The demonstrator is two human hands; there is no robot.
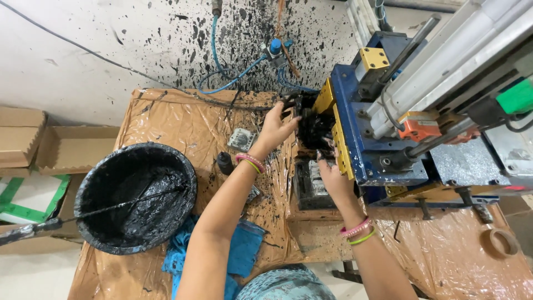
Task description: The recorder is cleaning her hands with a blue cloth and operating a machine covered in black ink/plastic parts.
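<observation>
Head view: looking down on a work table at centre frame.
Table [177,119]: lying under crinkled, ink-spattered brown plastic.
Machine [388,139]: blue and yellow, sitting at right of frame.
Basin [136,197]: black, ink-coated, standing at lower left with a stick leaning in it.
Cloth [241,253]: blue, lying at lower centre.
Inky part [313,125]: black, sitting at the machine's left face, centre frame.
Left hand [275,129]: fingers spread, touching the part's upper edge.
Right hand [328,169]: fingertips pressing the part's lower edge; grip unclear.
</observation>
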